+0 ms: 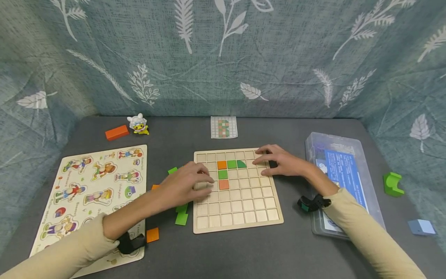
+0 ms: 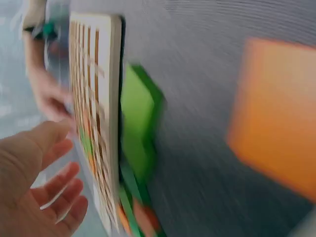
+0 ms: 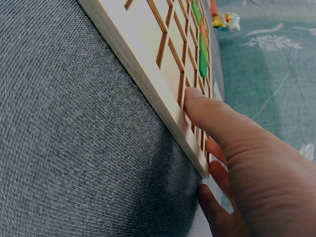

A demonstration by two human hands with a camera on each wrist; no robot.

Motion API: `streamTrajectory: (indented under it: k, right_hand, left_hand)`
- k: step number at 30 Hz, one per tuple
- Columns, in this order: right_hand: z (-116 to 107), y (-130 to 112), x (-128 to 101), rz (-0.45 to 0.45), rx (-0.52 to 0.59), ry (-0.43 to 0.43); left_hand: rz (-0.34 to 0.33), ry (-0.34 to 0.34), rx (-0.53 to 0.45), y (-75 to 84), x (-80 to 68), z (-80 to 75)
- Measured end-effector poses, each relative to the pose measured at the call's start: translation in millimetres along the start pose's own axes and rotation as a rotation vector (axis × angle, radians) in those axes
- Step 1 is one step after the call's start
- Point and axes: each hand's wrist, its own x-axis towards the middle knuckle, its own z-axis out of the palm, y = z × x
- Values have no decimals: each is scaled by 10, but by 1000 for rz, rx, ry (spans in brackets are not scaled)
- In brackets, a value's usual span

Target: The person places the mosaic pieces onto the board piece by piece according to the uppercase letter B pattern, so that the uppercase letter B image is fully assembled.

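Left hand (image 1: 184,185) flat, empty, on grid board (image 1: 240,217) at 9 o'clock; right hand (image 1: 278,161) relaxed, holding nothing, at 1. Only five tiles (image 1: 223,174) in, most squares bare.

Pale wooden grid board (image 1: 240,209), orange tiles (image 1: 222,165), green tiles (image 1: 232,164), teal leaf-print curtain (image 1: 278,58), dark grey table (image 1: 244,252)

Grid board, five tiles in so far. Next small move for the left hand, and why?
Probably reach the left hand back to the loose green pieces beside the wooden grid board and pick one up. It lies open over the board's left edge, holding nothing, most cells are bare, and the right hand rests on the far right corner.
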Motion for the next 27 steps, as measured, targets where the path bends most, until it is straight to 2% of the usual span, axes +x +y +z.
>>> streamTrajectory:
  k: [6,9,12,18,27]
  right_hand:
    - [15,3,-5,1,-4,-1]
    - [24,8,-3,-8,-5,-2]
    - [24,5,-2,-16,-2,2]
    - [22,11,-9,-10,-6,2]
    - [1,4,4,-4,6,-3]
  left_hand:
    - [-169,9,-60,-366,-433,-290]
    - [-220,27,-87,-494,-646,-350]
    - [-253,48,-99,-561,-795,-362]
    - [-258,87,-126,-568,-919,-317]
    - [-282,99,-139,-463,-928,-270]
